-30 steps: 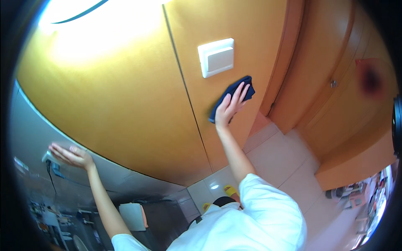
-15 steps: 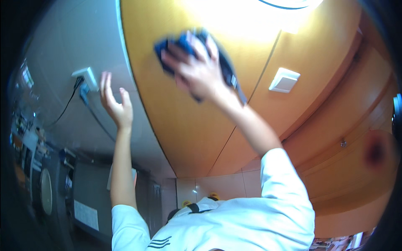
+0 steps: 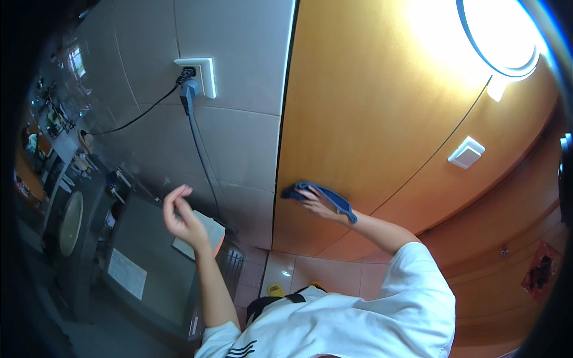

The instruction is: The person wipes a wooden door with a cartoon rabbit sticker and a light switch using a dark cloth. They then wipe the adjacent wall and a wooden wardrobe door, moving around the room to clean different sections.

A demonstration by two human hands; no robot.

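Note:
My right hand presses a dark blue cloth against the orange-brown wood panel, low down and close to its left edge. The fingers lie over the cloth, and one end of it hangs by my wrist. My left hand is raised in front of the grey tiled wall, empty, with its fingers loosely bent and the thumb apart from the palm. Behind it is a pale flat item on the dark grey surface.
A white wall socket holds two plugs with cords hanging down. A light switch and a bright round lamp are on the wood wall. At the left are a round basin and a white sheet. Yellow slippers show on the floor tiles.
My right hand has brought the cloth down the panel, toward me. My left hand has come lower, and its fingers are more bent than before. The view has shifted too.

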